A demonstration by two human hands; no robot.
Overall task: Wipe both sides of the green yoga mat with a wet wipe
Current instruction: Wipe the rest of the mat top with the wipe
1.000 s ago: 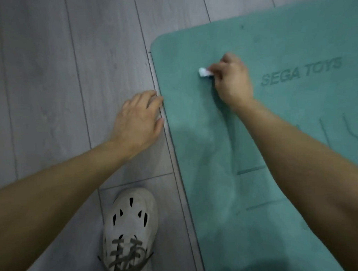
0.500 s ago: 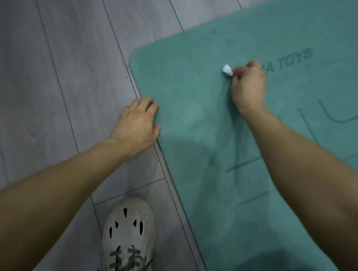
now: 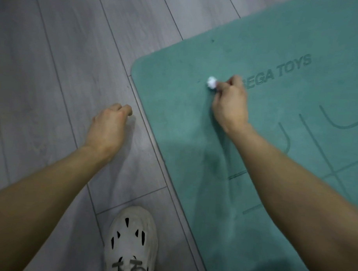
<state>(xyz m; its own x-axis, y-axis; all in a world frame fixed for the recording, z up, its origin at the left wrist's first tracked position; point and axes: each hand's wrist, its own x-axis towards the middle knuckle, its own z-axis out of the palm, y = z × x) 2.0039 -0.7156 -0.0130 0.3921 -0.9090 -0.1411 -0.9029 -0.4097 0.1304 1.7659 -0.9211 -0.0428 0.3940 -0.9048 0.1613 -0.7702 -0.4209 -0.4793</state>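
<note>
my right hand [image 3: 231, 104] pinches a balled white wipe [image 3: 211, 82] against the green mat [image 3: 194, 136] near its rounded far-left corner, covering the first printed letter. my left hand [image 3: 107, 128] is curled on nothing over the floor [image 3: 64, 70], just beside the mat's left edge, with open boards to its left. my shoe [image 3: 131, 241] and the mat's right side are cut off.

The green yoga mat [image 3: 194, 148] is lying spread out flat, rounded corner showing at the upper left, with SEGA TOYS lettering and line markings pressed into it. The wet wipe [image 3: 211, 83] is sitting scrunched into a tiny white ball on the mat, just left of the lettering, with the right hand [image 3: 231, 105] pinching it.
</note>
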